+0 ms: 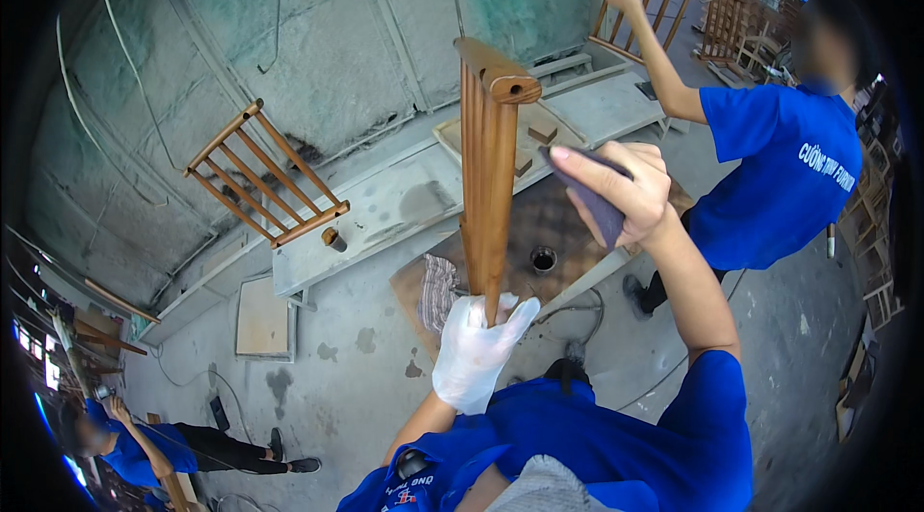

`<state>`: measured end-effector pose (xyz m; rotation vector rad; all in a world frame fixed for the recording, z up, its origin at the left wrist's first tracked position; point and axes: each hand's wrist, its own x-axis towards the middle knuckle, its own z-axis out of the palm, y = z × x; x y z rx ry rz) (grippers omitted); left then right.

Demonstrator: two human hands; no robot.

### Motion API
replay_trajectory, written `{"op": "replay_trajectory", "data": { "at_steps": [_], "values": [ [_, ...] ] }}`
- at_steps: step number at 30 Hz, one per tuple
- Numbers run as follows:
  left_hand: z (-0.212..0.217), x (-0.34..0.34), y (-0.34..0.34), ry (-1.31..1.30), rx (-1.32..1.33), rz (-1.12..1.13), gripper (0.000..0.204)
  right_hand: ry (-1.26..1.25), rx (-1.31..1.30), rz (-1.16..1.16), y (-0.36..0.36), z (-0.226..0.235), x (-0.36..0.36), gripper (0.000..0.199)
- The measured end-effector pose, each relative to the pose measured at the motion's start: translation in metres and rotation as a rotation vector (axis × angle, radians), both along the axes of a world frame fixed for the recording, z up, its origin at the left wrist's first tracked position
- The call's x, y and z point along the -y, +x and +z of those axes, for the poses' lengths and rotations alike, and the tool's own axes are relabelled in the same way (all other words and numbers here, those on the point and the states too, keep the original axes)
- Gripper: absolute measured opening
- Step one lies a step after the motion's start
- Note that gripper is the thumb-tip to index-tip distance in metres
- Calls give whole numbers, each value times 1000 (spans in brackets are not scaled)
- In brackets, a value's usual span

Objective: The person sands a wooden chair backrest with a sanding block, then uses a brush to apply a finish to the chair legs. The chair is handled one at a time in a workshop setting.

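1. The step in hand looks like sanding: the person holds a slatted wooden chair back (487,166) upright and edge-on, above the worn brown surface (549,223).
2. The left hand (474,350), in a white glove, is closed around the lower ends of the frame's rails, just over the near edge of the surface.
3. The right hand (621,192) is bare and closed on a folded grey sanding sheet (595,196), held just beside the frame's right side, near its upper half and, as far as I can tell, not quite touching.
4. The next move, as I judge it, calls for pressing the sheet flat against a slat while the gloved hand keeps the frame steady.
5. Another person (770,166) in blue works at a second frame (643,7) beyond the far edge.
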<state>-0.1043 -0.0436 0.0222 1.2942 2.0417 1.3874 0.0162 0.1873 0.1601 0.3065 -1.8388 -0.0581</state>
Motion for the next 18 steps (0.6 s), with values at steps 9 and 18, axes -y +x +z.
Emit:
{"op": "replay_trajectory", "data": {
  "at_steps": [9,18],
  "values": [
    [12,76,25,18,338,103,27,193,-16,-224,-37,42,9,58],
    [29,118,34,64,358,116,17,364,36,62,-37,66,38,47]
  ]
}}
